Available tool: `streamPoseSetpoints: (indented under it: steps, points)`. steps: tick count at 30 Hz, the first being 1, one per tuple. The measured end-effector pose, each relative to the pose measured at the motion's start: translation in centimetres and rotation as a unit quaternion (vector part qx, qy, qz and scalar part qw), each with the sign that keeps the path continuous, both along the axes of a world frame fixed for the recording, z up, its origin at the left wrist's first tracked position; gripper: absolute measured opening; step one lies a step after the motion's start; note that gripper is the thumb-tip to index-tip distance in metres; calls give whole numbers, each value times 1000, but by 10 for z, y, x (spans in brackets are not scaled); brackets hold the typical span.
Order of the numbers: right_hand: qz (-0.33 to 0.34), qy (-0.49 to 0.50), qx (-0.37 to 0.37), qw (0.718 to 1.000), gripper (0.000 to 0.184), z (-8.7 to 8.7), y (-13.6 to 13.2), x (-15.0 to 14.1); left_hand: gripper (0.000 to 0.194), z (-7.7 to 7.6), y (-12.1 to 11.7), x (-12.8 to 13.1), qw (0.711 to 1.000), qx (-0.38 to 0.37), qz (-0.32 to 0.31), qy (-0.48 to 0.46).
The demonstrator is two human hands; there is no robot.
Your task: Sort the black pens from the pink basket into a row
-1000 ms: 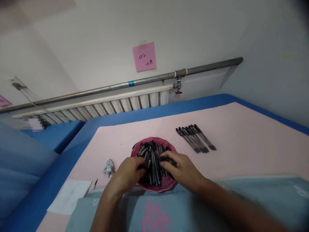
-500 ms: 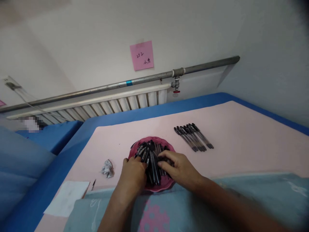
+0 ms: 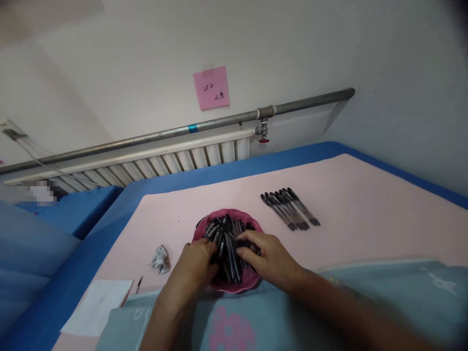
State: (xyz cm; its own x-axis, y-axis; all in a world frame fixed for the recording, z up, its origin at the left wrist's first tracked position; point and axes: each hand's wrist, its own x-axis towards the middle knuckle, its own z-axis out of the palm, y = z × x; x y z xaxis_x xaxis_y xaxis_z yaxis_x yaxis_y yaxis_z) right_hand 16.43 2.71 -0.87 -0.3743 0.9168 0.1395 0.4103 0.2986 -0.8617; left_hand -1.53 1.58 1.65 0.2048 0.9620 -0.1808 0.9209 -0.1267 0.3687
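Observation:
A pink scalloped basket point(image 3: 237, 289) holds a heap of black-capped clear pens point(image 3: 231, 256). From the left, my left hand point(image 3: 196, 261) reaches over the rim, its fingers curled among the pens; what lies in its grasp is hidden. My right hand point(image 3: 272, 254) comes in from the opposite side, thumb and forefinger closed around dark pens at the basket's right. Beyond that hand, several pens lie side by side in a slanted row point(image 3: 290, 208) on the pink table cover, caps pointing away from me.
A crumpled wrapper point(image 3: 160, 259) lies left of the basket, with a white sheet point(image 3: 98, 306) and a single pen point(image 3: 139, 284) nearer me. Blue-green patterned cloth point(image 3: 395, 285) covers the front edge. Behind the table are a radiator point(image 3: 183, 158) and a metal pipe point(image 3: 146, 139).
The whole view has shifted slightly. My left hand has drawn back a little to the left with its thumb now showing; my right hand stays at the pens, nearly still.

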Motion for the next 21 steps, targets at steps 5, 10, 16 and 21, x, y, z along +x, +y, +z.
streamPoseSetpoints:
  steps: [5, 10, 16, 21]
  points:
    - [9, -18, 15, 1000, 11, -3, -1, 1, 5, 4, 3, -17, 918, 10, 167, -360]
    - [60, -58, 70, 994, 13, -5, -4, 1, 25, 12, 9, -22, 764, -2, 260, -590]
    - [74, -82, 85, 990, 13, -7, -6, 1, 25, 9, 12, -14, 683, -51, 297, -666]
    - [77, -83, 85, 990, 12, -10, -5, 0, 20, 2, 12, -7, 643, -74, 296, -702]
